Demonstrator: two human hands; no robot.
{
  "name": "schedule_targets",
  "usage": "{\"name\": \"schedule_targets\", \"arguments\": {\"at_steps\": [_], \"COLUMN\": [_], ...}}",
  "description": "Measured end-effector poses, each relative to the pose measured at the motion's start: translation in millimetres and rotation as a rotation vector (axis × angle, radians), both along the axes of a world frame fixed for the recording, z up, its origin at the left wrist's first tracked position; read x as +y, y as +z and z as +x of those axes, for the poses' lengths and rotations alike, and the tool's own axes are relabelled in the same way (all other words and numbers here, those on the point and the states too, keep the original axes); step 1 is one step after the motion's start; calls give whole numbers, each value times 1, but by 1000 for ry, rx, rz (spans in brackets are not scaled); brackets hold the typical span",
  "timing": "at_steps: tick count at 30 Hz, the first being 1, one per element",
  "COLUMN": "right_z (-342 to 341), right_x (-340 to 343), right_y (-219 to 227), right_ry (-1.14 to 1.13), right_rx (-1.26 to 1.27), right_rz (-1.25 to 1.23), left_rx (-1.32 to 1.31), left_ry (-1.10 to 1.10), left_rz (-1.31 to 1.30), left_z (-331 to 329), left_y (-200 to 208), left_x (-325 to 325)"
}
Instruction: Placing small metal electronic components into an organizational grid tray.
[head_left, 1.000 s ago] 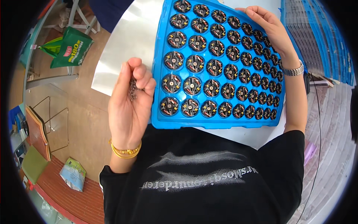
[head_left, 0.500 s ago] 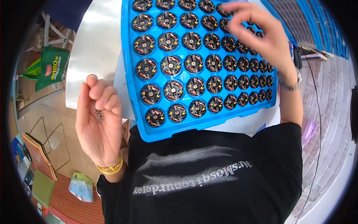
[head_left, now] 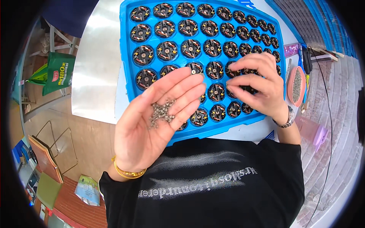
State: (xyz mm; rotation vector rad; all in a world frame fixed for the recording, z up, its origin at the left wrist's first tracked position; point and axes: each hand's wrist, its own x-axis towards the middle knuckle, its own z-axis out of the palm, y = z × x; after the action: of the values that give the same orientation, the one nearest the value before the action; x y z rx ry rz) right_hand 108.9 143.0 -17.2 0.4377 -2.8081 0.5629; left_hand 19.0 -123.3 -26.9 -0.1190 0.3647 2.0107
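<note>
My left hand [head_left: 146, 125] is palm up with its fingers extended and the palm slightly hollowed, holding a heap of small grey metal parts [head_left: 161, 113]. It hovers over the near left part of a blue plastic tray [head_left: 129, 81]. In the tray's round pockets sit rows of black round parts [head_left: 167, 50] bearing red and yellow components and wires. My right hand [head_left: 258, 81] is above the tray's right half, thumb and index finger nearly together over the black parts. Whatever is between those fingertips is too small to make out.
Right of the tray lies a pink dish [head_left: 297, 87] of small grey parts, near a clear container with a purple lid [head_left: 313, 131]. Blue trays [head_left: 323, 26] are stacked at the far right. A bare metal surface [head_left: 93, 64] extends left; a green bag [head_left: 59, 74] hangs beyond it.
My left hand has moved right over the tray and opened from a curled shape, exposing the metal parts. My right hand has come nearer from the far side. The tray appears shifted slightly.
</note>
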Motion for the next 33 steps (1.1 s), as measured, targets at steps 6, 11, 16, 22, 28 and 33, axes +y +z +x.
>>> {"name": "schedule_targets", "arguments": {"at_steps": [6, 11, 16, 22, 28, 33], "right_z": [-14, -18, -34, -58, -70, -73], "right_x": [-4, 0, 14, 25, 31, 55], "right_y": [1, 4, 7, 7, 6, 14], "right_ry": [13, -12, -66, -68, -72, -182], "right_rx": [69, 74, 112, 137, 150, 96], "right_rz": [75, 104, 123, 117, 158, 35], "left_rx": [17, 76, 82, 112, 114, 138], "left_ry": [-32, -49, -120, -138, -132, -115], "left_rz": [-75, -79, -89, -76, -51, -34], "left_z": [2, 1, 3, 0, -3, -4], "left_y": [-1, -2, 0, -3, -5, -5], "left_x": [1, 2, 6, 5, 5, 6]}}
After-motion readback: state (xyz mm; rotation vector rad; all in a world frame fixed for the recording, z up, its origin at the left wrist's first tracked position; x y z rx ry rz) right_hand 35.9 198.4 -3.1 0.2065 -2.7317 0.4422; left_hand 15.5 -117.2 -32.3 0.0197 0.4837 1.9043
